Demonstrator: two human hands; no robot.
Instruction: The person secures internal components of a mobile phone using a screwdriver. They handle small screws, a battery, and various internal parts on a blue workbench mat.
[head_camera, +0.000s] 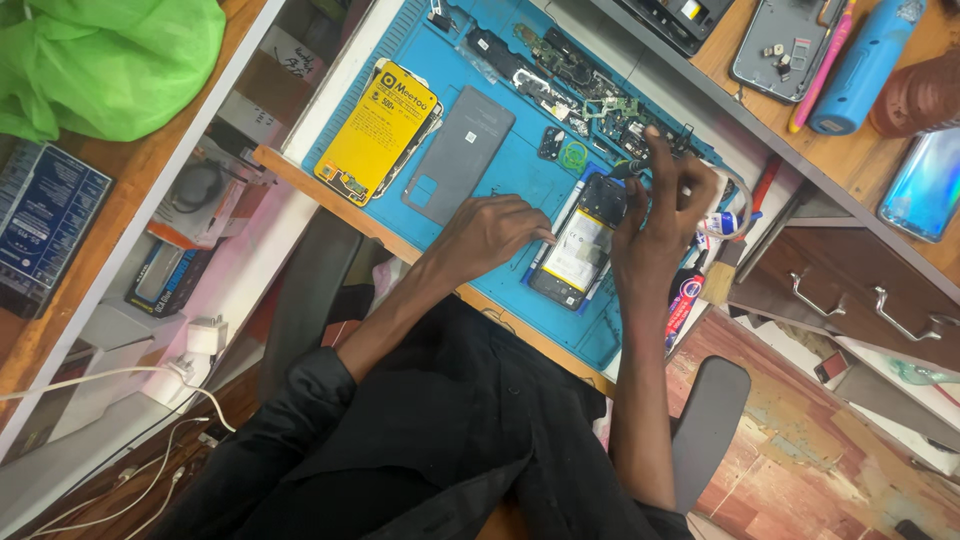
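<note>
Phone (578, 245) with its back off sits on the blue mat (500, 190), battery showing, right at the near edge of the bench. Left hand (487, 236) lies flat beside it, fingers together, pinning its side down rather than gripping anything. Right hand (665, 215) hovers over the top end with fingertips pinched on what looks like a thin dark tool; too small for me to tell exactly what it is.

Stuff that could go sideways, imo: the tool tip is close to the bare battery, so a slip could poke it. The phone is also near the mat's edge, so a hard push might slide it toward the person's lap. And the loose circuit boards (585, 85) further back could catch a sleeve.

Count: one open phone, one grey back cover (460, 155), one yellow pack (377, 130) lying on a small stack, one green bag (110, 60), one blue bottle (862, 68), two hands at work.
</note>
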